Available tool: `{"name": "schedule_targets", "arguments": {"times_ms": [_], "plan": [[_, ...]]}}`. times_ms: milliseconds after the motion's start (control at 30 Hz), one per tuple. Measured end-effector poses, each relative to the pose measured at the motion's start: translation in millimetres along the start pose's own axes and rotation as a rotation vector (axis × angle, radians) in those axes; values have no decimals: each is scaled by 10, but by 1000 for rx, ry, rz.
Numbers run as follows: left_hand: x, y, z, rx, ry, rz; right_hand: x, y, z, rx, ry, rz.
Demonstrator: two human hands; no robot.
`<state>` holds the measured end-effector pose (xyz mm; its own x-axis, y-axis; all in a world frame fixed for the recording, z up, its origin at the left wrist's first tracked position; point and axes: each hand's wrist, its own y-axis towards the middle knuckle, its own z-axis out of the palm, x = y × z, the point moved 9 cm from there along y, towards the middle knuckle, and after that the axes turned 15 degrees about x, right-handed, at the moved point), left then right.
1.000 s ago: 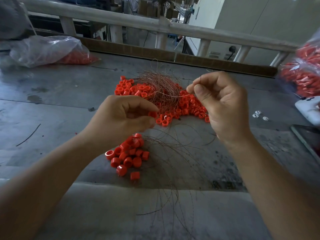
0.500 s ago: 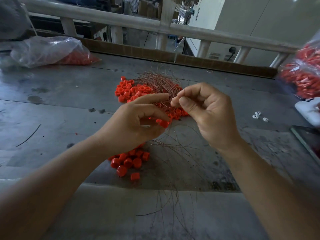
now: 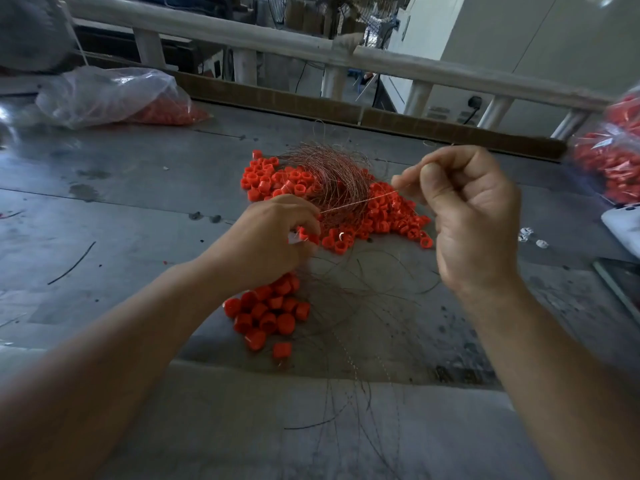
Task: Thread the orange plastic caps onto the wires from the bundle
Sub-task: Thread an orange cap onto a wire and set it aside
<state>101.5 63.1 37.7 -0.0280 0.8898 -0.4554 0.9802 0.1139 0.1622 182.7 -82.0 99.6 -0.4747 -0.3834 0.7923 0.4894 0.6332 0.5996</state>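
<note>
A tangled bundle of thin copper-coloured wires [image 3: 330, 178] lies on a heap of loose orange caps [image 3: 388, 216] in the middle of the table. My left hand [image 3: 266, 244] grips an orange cap [image 3: 306, 235] between thumb and fingers. My right hand [image 3: 464, 216] is raised to the right and pinches a single wire [image 3: 360, 201]. That wire runs taut from my right fingertips down to the cap in my left hand. A smaller pile of caps with wires through them [image 3: 268, 311] sits below my left hand, their wire tails spreading toward the table's near edge.
A clear plastic bag of orange caps [image 3: 114, 98] lies at the back left. Another bag of caps [image 3: 613, 154] stands at the right edge, above a white object [image 3: 623, 226]. Small white bits [image 3: 531, 237] lie right of my hand. A white railing [image 3: 311, 46] runs behind the grey table [image 3: 121, 209].
My hands were close together over the cap half a second ago. Now my right hand has drawn up and to the right, pulling the wire taut from the cap held in my left hand.
</note>
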Motion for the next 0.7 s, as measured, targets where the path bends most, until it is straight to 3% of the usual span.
{"name": "schedule_targets", "arguments": {"times_ms": [200,333,433,567,700], "plan": [[71,-9,-20,-15,-12,-30,77,17,-323,-194,32,-29],[109,-52,-106,-99,-186,-90,91,15,-411,-244,-79,-10],[131,-144,-191,-169,-511,-84,144,33,-367,-183,-233,-16],[-7,-209,-198,-125,-854,29,165,28,-97,5,-428,-21],[-91,-234,-174,-91,-974,78,133,-26,223,186,-463,-16]]}}
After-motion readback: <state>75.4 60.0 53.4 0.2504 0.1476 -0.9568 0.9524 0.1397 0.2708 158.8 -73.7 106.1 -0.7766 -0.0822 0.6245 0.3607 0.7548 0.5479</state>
